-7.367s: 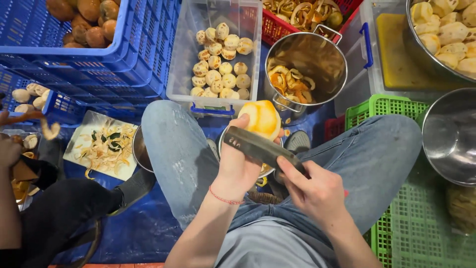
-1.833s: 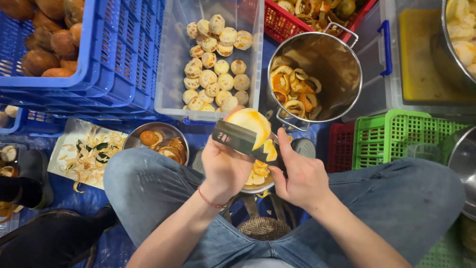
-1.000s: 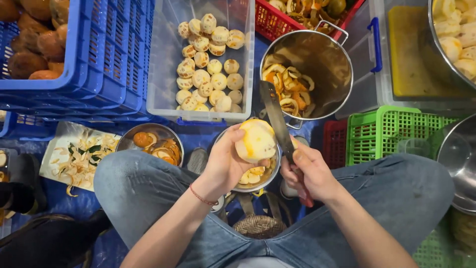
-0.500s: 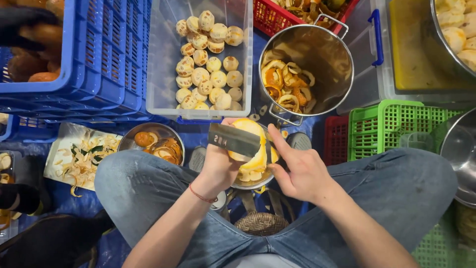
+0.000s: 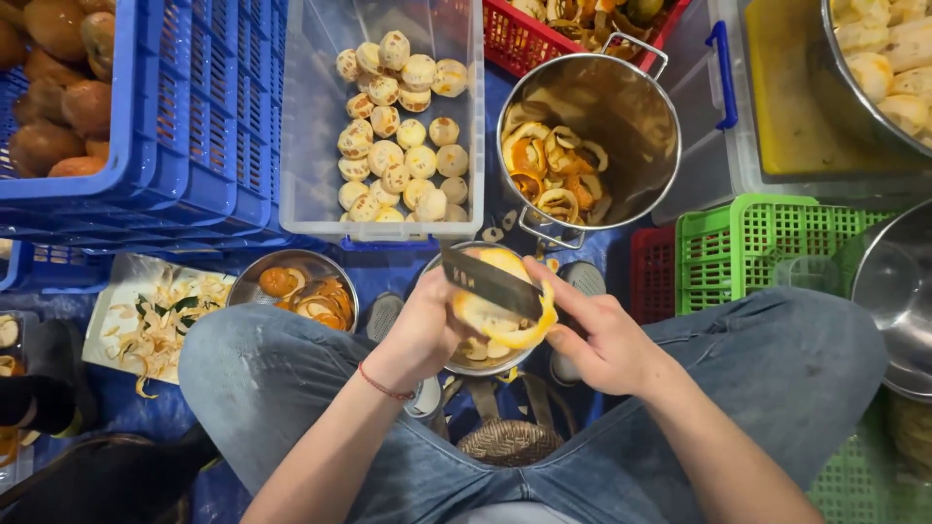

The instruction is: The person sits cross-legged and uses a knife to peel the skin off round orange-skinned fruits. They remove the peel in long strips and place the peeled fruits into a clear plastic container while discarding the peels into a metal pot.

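My left hand (image 5: pixel 427 325) grips a round orange fruit (image 5: pixel 495 312) over a small metal bowl (image 5: pixel 476 361) between my knees. My right hand (image 5: pixel 597 335) holds a dark flat-bladed knife (image 5: pixel 488 282) laid across the fruit, the blade pointing left. A strip of orange peel (image 5: pixel 529 335) curls off the fruit's lower side. The bowl holds pale peel scraps.
A clear tub (image 5: pixel 388 116) of peeled pale fruits sits ahead. A steel pot (image 5: pixel 592 126) holds orange peels. Blue crates (image 5: pixel 165 126) with brown fruits stand at left, a green basket (image 5: pixel 767 243) at right. A small bowl (image 5: pixel 296 286) and a tray of scraps (image 5: pixel 146 320) lie left.
The knife went from upright beside the fruit to lying across it. The fruit has been turned in my left hand and a peel strip now hangs below it.
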